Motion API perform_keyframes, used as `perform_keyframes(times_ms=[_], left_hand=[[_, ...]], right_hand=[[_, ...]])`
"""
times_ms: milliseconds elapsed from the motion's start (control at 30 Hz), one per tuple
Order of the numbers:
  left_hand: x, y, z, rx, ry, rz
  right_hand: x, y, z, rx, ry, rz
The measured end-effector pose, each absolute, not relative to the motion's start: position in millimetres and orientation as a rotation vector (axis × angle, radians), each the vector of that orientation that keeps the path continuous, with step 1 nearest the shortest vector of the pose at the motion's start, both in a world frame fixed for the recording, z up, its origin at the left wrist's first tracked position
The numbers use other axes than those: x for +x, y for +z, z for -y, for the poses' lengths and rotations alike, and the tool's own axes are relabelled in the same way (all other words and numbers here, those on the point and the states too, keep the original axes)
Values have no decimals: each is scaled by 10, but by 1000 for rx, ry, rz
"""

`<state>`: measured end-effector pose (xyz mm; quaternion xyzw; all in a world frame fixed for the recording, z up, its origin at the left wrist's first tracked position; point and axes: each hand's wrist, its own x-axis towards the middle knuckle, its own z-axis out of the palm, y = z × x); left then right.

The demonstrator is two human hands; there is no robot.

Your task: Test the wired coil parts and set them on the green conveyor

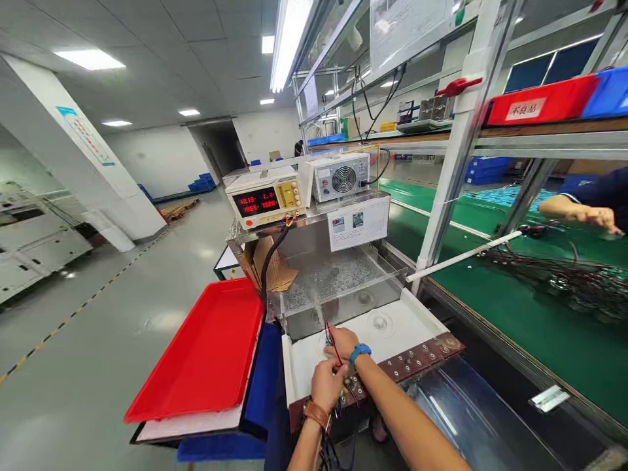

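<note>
My right hand (342, 342), with a blue wristband, rests on the white tray (407, 324) below a clear tank (343, 288). It pinches a thin red wire (330, 335) that runs up toward the tank. My left hand (326, 383), wearing a brown strap, is closed on the same wire bundle just in front of a brown terminal strip (417, 360). More wires hang below the left wrist. What lies under the right palm is hidden.
A red tray (201, 356) lies tilted to the left on blue and white ones. A power supply (265, 199) with red digits and a fan unit (341, 176) sit above the tank. Another person's hand (586, 214) works over a green bench with cables (564, 275).
</note>
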<state>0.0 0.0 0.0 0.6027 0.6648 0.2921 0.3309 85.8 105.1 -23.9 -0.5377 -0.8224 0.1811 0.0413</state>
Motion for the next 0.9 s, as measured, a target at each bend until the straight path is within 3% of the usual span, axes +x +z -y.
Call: perform_keyframes(times_ms=[533,733,900], left_hand=[[-20,-26,2,1574,886,-1670],[-66,-77,-86,1361,1108,-1597],[-61,-87,-106,1227,1157,-1565]], right_hand=[[837,-140,-1011,-1571,478,2443],[1183,65,-1121,-1640,450,1625],[2735,348,-1235,-1658,287,954]])
